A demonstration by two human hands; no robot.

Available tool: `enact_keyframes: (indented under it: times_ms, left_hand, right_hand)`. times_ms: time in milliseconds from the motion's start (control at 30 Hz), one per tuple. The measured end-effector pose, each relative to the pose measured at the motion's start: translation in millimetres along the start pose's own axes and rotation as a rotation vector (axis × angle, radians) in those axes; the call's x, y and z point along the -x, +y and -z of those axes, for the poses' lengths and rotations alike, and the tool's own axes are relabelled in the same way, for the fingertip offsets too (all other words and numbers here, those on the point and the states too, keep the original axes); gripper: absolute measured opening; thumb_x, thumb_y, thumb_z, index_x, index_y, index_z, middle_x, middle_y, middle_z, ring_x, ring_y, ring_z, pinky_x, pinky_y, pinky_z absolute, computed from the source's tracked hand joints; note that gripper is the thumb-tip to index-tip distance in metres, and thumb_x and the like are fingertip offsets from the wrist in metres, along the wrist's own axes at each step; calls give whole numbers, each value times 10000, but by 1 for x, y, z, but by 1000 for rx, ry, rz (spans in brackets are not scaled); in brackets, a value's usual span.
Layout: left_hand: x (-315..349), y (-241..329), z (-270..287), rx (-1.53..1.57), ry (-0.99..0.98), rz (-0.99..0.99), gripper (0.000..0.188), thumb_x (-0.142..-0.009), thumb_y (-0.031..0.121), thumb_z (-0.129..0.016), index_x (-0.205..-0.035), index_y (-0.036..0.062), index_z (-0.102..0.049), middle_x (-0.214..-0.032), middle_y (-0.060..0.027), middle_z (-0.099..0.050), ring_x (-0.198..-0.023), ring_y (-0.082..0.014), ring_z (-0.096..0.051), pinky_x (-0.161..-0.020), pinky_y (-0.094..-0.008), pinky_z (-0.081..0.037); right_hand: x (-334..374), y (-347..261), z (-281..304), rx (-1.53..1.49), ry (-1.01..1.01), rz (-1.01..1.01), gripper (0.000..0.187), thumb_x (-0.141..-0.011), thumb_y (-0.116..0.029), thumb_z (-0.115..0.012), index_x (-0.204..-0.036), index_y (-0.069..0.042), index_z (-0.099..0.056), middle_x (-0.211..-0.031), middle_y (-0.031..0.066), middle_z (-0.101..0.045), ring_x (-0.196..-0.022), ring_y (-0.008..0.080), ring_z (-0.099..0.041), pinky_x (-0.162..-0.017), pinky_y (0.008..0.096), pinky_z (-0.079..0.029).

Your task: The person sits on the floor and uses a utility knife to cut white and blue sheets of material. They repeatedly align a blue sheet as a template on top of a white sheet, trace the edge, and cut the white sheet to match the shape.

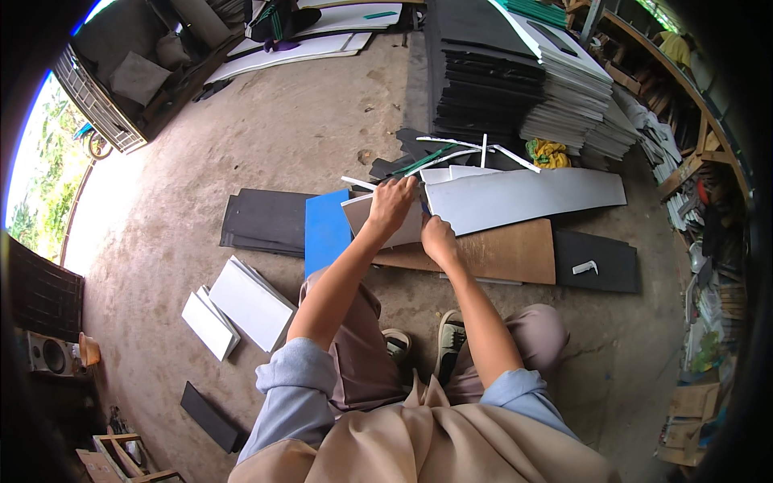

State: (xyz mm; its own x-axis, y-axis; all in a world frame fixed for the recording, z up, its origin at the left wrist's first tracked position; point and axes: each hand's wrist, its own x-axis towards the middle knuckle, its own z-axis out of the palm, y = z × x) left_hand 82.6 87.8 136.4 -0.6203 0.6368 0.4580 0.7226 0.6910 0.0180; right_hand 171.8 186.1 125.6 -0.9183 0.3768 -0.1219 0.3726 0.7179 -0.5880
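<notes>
My left hand [394, 203] is closed on the upper edge of a pale rectangular foam-like sheet [362, 213], which leans up above the work boards. My right hand [439, 241] is closed beside the sheet's right edge. A narrow blue tool [425, 208] sticks out of its fingers, perhaps a cutter; most of it is hidden. Under both hands lies a brown board [507, 250]. A blue sheet [326, 229] lies to the left, and a long white panel [527, 200] extends to the right of my hands.
Black sheets [266, 219] lie at left; another black sheet [612, 266] at right carries a small white tool [585, 267]. White strips [515, 158] and scraps lie beyond. Cut white pieces [251, 302] rest near my left knee. Tall black stacks [487, 92] and white stacks [568, 92] stand behind.
</notes>
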Motion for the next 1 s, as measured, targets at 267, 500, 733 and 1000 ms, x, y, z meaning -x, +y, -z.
enact_keyframes:
  times_ms: [267,500,733,1000]
  left_hand:
    - [-4,4,-3,-97,-31,51,233,-705,86,-539,-921,63,-455,-761,-40,-535,-737,-189,-567,-596,-306,-455]
    - [2,5,1,6,-32,21,210,-722,88,-513,-921,52,-458,-756,-59,-544,-722,-217,-577,-600,-332,-478]
    - [-23,11,5,59,-201,152,403,-700,310,-633,-969,50,-483,-696,-70,-595,-615,-242,-609,-480,-335,-467]
    - [-27,0,0,203,-269,89,232,-659,280,-664,-796,102,-604,-651,-101,-599,-643,-277,-605,-544,-379,-476]
  right_hand:
    - [-15,4,-7,35,-45,42,235,-803,-87,-393,-888,89,-523,-872,308,-554,-840,420,-559,-730,445,-463]
    - [-8,9,-11,58,-104,90,248,-823,-110,-382,-878,86,-524,-891,303,-553,-824,410,-565,-700,428,-473]
    - [-34,25,-28,35,-32,95,479,-895,-292,-297,-761,84,-560,-744,303,-564,-768,426,-563,-693,460,-462]
    - [-26,41,-53,1,25,69,418,-890,-259,-332,-735,74,-532,-721,302,-556,-731,427,-562,-656,480,-459]
